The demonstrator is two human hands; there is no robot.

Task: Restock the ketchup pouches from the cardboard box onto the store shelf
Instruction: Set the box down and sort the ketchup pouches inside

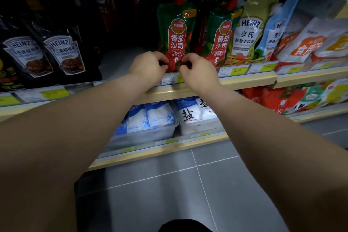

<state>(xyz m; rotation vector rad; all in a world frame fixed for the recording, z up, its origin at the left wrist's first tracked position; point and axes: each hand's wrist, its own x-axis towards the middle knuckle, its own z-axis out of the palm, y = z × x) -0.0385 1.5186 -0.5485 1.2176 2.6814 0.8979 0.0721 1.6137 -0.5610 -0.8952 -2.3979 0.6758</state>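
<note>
A green and red ketchup pouch (176,32) stands upright at the front of the store shelf (244,81). My left hand (148,67) pinches its bottom left corner and my right hand (197,70) pinches its bottom right corner. A second ketchup pouch (221,37) of the same kind stands just to its right, with more red-capped pouches dimly visible behind both. The cardboard box is not in view.
Black Heinz pepper sauce pouches (62,52) stand at the left, with a bare gap of shelf between them and the ketchup. Heinz salad dressing pouches (248,30) stand on the right. Salt bags (190,113) fill the shelf below. Grey floor tiles (169,190) lie underneath.
</note>
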